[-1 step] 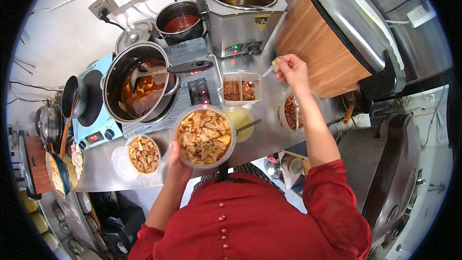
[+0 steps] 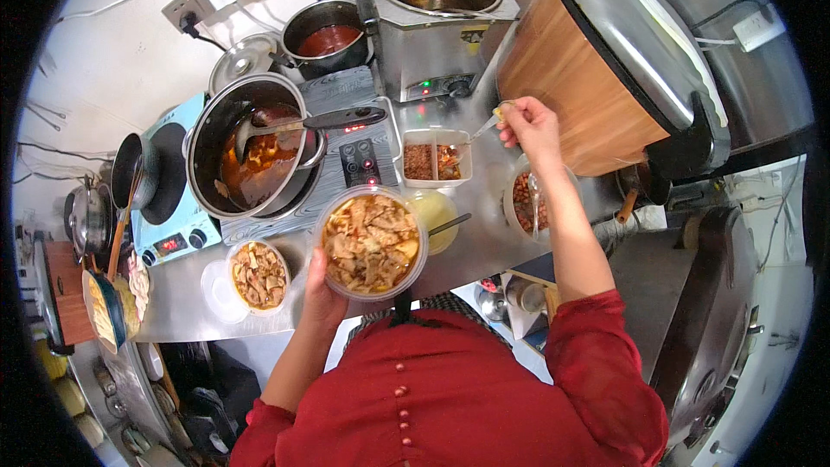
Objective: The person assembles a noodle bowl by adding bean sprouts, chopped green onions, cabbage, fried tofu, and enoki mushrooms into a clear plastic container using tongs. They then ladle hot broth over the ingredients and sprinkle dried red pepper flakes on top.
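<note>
My left hand (image 2: 320,298) is closed round the side of a clear round plastic tub (image 2: 425,246), held level over the counter's front edge. Sliced meat in reddish broth (image 2: 370,238) fills it. Farther right, my right hand (image 2: 529,128) pinches the upper end of a thin spoon (image 2: 487,127). The spoon slants down toward the right compartment of a white divided box (image 2: 420,131), which has brown crumbly seasoning on the left and a red oily mix on the right. A smaller tub of meat (image 2: 259,277) stands on the counter, left of my left hand.
A large pot (image 2: 197,134) of red broth with a ladle (image 2: 346,118) stands behind the tubs. Beyond are a smaller pot (image 2: 346,60) and a metal warmer (image 2: 406,60). A bowl of peanuts (image 2: 524,199) lies beneath my right forearm, near a wood-patterned cooker (image 2: 571,69).
</note>
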`<state>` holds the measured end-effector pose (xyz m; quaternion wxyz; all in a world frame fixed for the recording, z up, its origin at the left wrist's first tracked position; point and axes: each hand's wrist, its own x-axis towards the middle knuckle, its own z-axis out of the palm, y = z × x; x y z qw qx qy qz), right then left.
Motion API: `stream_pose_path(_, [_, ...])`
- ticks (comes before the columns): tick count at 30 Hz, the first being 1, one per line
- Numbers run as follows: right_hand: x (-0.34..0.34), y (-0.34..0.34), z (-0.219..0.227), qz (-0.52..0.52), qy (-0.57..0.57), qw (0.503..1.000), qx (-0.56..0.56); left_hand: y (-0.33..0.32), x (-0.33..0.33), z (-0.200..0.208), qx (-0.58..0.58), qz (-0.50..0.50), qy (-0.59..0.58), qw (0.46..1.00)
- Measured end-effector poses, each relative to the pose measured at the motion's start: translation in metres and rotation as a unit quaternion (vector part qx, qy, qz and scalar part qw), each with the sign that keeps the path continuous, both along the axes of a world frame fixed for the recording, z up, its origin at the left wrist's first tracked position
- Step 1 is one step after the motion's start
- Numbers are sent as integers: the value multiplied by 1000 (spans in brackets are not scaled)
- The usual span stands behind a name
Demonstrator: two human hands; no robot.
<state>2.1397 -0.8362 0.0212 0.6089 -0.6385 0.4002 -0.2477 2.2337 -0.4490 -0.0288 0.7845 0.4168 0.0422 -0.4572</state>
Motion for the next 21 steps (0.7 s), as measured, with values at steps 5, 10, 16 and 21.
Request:
stream_pose_path(5, [-8,44,51,62,-95,994,4,-17,-3,-4,-22,-30,-14,999])
stream_pose_path(10, [-7,100,70,95,-105,990,-19,-34,-5,-2,-42,-37,-2,998])
stream_pose_path(16, [-9,122,69,128,-104,984,-71,-41,-4,8,-62,-63,-19,996])
stream_pose_path(21, [-13,121,70,102,-116,986,-60,-43,-1,20,-115,-72,-10,991])
